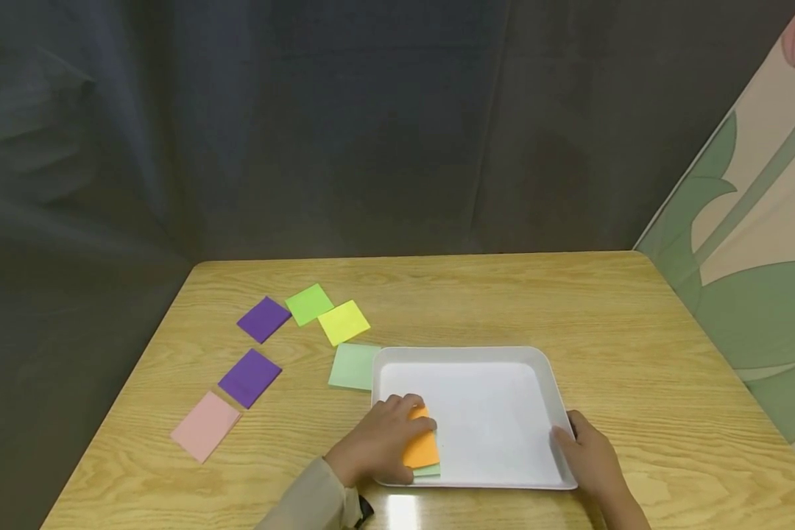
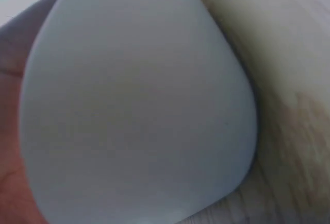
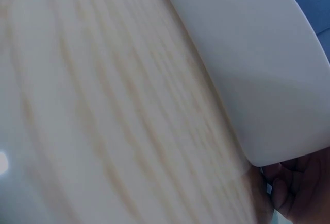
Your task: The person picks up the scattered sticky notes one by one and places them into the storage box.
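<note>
A white tray (image 1: 477,412) lies on the table at the front. My left hand (image 1: 383,440) reaches over its front left corner and grips an orange sticky note pad (image 1: 421,447), fingers at the far side and thumb at the near side. Beneath the orange pad shows the edge of a light green paper (image 1: 427,471). My right hand (image 1: 592,458) holds the tray's right rim, thumb on top. In the left wrist view, the tray wall (image 2: 139,100) hides most of the hand. Fingers (image 3: 289,183) curl under the tray corner in the right wrist view.
On the wooden table (image 1: 503,302), left of the tray, lie a pale green square (image 1: 352,366), a yellow one (image 1: 344,322), a lime one (image 1: 309,304), two purple ones (image 1: 263,319) and a pink one (image 1: 205,427). A dark curtain (image 1: 371,132) hangs behind.
</note>
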Tool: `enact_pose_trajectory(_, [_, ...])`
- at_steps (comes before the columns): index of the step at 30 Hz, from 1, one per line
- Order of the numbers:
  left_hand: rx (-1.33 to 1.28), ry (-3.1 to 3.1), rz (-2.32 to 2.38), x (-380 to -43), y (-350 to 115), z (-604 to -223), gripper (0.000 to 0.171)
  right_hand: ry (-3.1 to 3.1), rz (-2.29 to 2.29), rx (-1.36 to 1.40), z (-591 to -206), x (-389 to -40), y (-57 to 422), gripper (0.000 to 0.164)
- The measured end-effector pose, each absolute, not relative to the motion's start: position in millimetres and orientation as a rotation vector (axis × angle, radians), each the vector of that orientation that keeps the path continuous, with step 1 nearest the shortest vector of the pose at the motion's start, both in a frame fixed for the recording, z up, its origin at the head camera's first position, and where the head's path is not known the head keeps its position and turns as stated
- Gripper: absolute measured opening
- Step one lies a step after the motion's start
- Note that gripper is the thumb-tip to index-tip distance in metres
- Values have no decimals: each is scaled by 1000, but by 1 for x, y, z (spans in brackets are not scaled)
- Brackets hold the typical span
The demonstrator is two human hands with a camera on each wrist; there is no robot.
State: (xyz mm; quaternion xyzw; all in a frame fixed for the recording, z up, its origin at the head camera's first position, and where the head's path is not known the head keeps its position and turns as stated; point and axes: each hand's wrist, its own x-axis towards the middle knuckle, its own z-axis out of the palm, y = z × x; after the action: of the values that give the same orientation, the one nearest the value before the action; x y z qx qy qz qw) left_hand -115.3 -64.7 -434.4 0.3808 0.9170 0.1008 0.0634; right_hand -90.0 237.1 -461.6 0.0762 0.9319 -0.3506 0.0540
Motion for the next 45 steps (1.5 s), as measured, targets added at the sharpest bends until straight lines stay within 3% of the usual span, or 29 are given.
enact_pose_trajectory(20, [1119,2626,294,-118,-67,-429,62,2804,-1058,237,-463,-91,239,35])
enact_pose_trajectory(29, [1205,2681,287,-125,-72,-432,41,2807,-1058,236,-463,-91,239,34])
enact_pose_trajectory(34, [1115,2826,396,-130,-75,-433,36,2812,-1065,237,-462,-91,238,33])
enact_pose_trajectory(45, [797,2975,887,-144,-94,-432,47,2816,-1069,232,-461,-91,238,32])
